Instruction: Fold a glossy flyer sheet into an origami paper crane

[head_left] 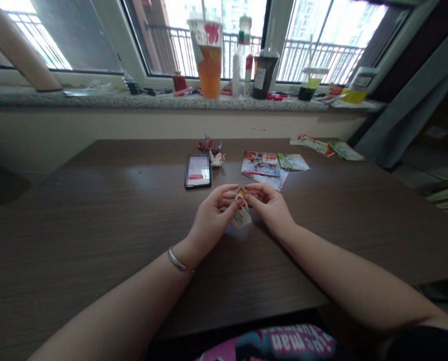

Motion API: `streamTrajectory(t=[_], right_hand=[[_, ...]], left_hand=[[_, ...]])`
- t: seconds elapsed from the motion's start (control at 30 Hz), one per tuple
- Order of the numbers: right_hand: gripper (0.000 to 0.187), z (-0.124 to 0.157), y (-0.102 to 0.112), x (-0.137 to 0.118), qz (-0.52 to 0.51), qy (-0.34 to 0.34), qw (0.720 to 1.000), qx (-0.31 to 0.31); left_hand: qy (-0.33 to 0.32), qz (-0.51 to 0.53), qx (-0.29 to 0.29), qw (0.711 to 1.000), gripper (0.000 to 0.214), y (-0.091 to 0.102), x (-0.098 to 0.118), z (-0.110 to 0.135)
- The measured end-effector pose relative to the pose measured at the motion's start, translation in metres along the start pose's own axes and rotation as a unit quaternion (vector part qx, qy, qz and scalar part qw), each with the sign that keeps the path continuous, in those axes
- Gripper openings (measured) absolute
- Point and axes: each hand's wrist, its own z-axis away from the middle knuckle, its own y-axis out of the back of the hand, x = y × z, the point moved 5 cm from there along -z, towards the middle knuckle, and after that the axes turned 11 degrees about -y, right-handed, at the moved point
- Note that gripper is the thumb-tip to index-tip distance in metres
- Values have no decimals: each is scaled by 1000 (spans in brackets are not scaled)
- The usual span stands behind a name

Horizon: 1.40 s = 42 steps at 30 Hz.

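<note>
A small folded piece of printed paper (241, 215), white with red and yellow marks, is held up between my two hands just above the table. My left hand (217, 208) pinches its left side, thumb in front. On the upper right edge, the thumb and fingers of my right hand (267, 203) close on the same paper. Behind my fingers part of the paper is hidden. Beyond my left hand lies a phone (198, 171) with a lit screen. Folded paper figures sit beside it, a white one (217, 159) and a dark patterned one (208, 144).
Printed leaflets (261, 164) and a green-edged stack of papers (293, 162) lie behind my right hand. More leaflets (321, 146) are at the table's back right. Cups, such as a tall orange drink (210, 65), and bottles (241, 60) line the windowsill (107, 102) beyond the brown table (96, 215).
</note>
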Motion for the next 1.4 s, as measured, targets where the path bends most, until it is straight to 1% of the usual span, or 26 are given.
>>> streamTrajectory(t=[0.1, 0.2, 0.4, 0.53, 0.63, 0.7, 0.77, 0.83, 0.93, 1.03, 1.13, 1.23, 1.3, 1.4], right_hand=[[35, 2, -2, 1, 34, -15, 999, -9], [34, 4, -5, 4, 71, -41, 996, -33], [36, 1, -8, 9, 40, -66, 994, -72], [36, -2, -6, 12, 42, -62, 995, -67], [35, -3, -3, 10, 46, -51, 996, -52], [34, -4, -2, 9, 50, -47, 997, -43], [33, -5, -2, 8, 48, -48, 997, -35], [34, -6, -1, 9, 40, -49, 998, -29], [37, -8, 0, 11, 42, -54, 997, -29], [36, -8, -1, 15, 96, -64, 992, -42], [35, -7, -2, 15, 144, -66, 986, -53], [35, -8, 0, 12, 128, -66, 989, -41], [36, -10, 2, 12, 104, -75, 991, -25], [37, -11, 2, 14, 69, -92, 993, -12]], left_hand=[[-1, -2, 23, 1000, 30, 3, 1, -1], [8, 6, 31, 999, 31, 6, -1, -2], [37, 64, 40, 996, 36, 6, -7, -3], [43, 100, 24, 994, 41, 3, -11, -5], [44, 116, 6, 992, 52, 1, -13, -5], [61, 116, -11, 991, 60, -1, -16, -4], [83, 110, -24, 990, 63, -3, -18, -3], [100, 101, -17, 990, 60, -3, -20, -2], [104, 107, 19, 989, 49, 1, -22, -3], [98, 111, 39, 988, 45, 5, -22, -4], [103, 101, 37, 989, 40, 7, -22, -5], [106, 133, 34, 985, 36, 7, -21, -4], [105, 152, 36, 982, 37, 7, -21, -4], [91, 151, 39, 984, 37, 7, -21, -4]])
